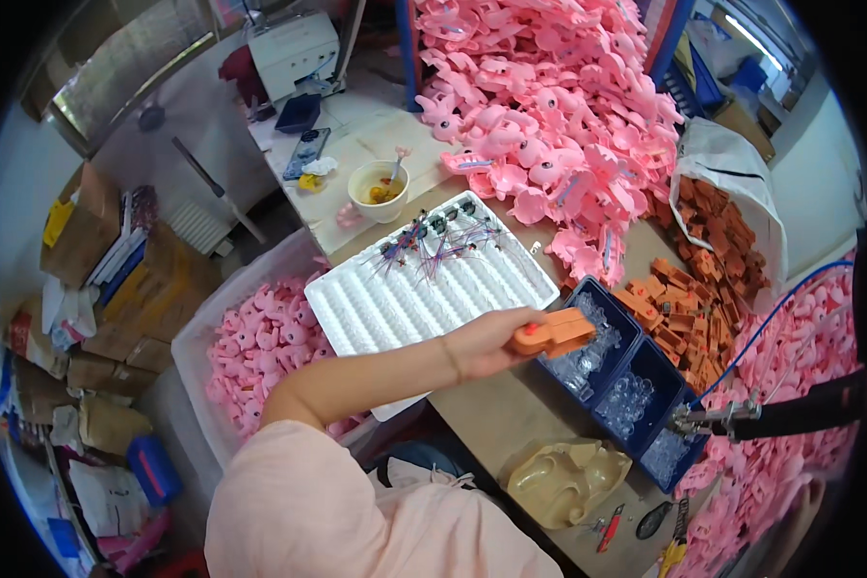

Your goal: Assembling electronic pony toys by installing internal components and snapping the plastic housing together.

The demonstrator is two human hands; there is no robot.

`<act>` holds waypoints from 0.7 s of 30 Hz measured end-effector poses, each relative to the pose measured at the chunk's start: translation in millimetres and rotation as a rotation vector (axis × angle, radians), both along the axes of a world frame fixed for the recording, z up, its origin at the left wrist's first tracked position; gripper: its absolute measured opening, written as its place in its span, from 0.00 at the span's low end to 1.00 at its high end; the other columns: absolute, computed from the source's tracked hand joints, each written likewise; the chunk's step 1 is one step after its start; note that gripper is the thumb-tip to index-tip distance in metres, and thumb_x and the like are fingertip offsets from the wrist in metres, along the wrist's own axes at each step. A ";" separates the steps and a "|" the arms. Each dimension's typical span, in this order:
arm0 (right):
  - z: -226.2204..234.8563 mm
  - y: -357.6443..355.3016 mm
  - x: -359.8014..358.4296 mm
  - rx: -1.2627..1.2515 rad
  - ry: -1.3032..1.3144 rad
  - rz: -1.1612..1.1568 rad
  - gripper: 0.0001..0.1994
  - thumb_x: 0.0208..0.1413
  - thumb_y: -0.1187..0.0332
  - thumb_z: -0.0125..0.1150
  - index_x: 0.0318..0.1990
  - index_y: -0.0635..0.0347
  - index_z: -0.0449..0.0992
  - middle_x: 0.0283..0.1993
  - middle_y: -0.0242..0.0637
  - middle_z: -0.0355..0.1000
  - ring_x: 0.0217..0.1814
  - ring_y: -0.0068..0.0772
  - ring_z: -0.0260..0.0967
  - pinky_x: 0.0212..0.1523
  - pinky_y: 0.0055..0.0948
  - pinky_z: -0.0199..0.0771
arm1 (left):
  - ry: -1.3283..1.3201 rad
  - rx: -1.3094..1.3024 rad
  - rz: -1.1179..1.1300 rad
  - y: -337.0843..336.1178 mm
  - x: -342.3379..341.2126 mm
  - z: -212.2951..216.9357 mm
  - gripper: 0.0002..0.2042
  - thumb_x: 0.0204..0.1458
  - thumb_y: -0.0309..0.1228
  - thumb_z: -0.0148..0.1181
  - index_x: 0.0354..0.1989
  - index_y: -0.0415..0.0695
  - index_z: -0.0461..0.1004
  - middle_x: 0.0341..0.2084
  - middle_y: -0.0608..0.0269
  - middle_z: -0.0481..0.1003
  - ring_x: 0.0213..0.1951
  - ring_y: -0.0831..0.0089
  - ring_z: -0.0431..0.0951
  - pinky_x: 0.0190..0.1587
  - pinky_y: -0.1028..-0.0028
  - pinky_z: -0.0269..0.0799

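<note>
My left arm, in a pale pink sleeve, reaches across the bench to the right. My left hand (pixel 491 344) is closed on one end of an orange plastic handle piece (pixel 566 333), which has a small red part near my fingers. The piece hangs over a blue bin (pixel 602 308) of clear plastic parts. A white ridged foam tray (pixel 395 313) lies just beyond my forearm, with small wired parts along its far side. My right hand is out of sight.
Pink plastic toy shells (pixel 559 125) pile up at the back; orange pieces (pixel 679 323) heap behind the bins. At right hangs a black powered screwdriver (pixel 790 409). A tan molded holder (pixel 568 482) and red cutter (pixel 610 528) lie near. A tub (pixel 197 376) holds pink parts.
</note>
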State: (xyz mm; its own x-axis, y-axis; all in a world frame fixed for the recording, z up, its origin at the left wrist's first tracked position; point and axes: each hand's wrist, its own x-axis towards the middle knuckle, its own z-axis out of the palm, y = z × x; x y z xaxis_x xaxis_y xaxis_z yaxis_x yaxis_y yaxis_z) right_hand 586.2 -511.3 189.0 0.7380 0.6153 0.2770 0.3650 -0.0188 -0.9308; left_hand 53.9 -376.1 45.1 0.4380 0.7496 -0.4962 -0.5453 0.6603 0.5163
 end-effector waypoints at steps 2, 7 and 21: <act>21.5 -75.5 -0.1 -0.337 -0.148 0.352 0.12 0.46 0.74 0.56 0.39 0.63 0.66 0.30 0.34 0.66 0.33 0.27 0.63 0.37 0.28 0.64 | -0.124 -0.051 -0.008 -7.4 -27.1 -28.6 0.15 0.54 0.33 0.51 0.46 0.37 0.66 0.42 0.60 0.71 0.41 0.75 0.74 0.45 0.75 0.70; 29.8 -84.2 -260.9 -0.723 -0.839 0.752 0.19 0.48 0.73 0.57 0.49 0.55 0.65 0.39 0.32 0.69 0.31 0.25 0.64 0.35 0.24 0.65 | -0.126 -0.072 -0.100 -16.3 -31.9 -34.6 0.17 0.54 0.32 0.51 0.50 0.36 0.64 0.45 0.59 0.70 0.44 0.74 0.72 0.49 0.74 0.69; -146.3 -93.8 -258.4 -0.458 -1.084 0.804 0.18 0.32 0.75 0.60 0.38 0.58 0.71 0.28 0.31 0.63 0.36 0.32 0.64 0.45 0.36 0.62 | 0.085 0.048 -0.334 -71.4 -19.9 -19.5 0.23 0.53 0.30 0.50 0.57 0.37 0.57 0.47 0.60 0.68 0.44 0.76 0.72 0.45 0.78 0.70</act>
